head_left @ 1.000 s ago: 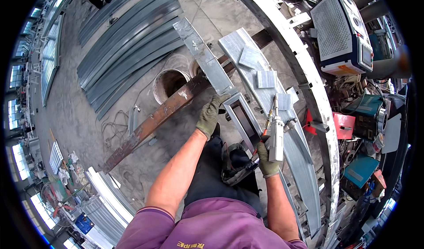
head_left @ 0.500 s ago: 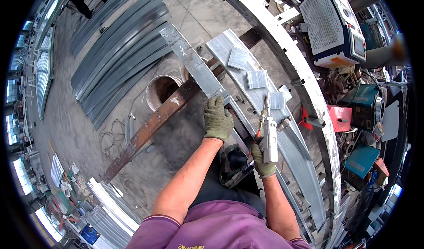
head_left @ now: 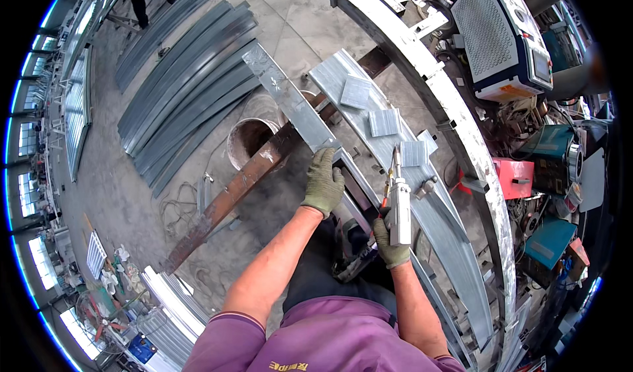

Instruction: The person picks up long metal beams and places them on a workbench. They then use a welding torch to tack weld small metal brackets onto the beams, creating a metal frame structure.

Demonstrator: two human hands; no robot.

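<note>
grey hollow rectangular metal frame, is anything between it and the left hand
Nothing visible stands between them: the green-gloved left hand appears to rest against the grey hollow rectangular metal frame at its far end.

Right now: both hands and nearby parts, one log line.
left hand: gloved, on metal frame; right hand: gloved, holding grey tool; small grey plates: on grey plank; brown beam: crossing beneath grey bar

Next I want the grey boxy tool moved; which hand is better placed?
Right, I judge: the right hand appears to grip the grey boxy tool, while the left hand is at the near end of the grey bar.
</note>
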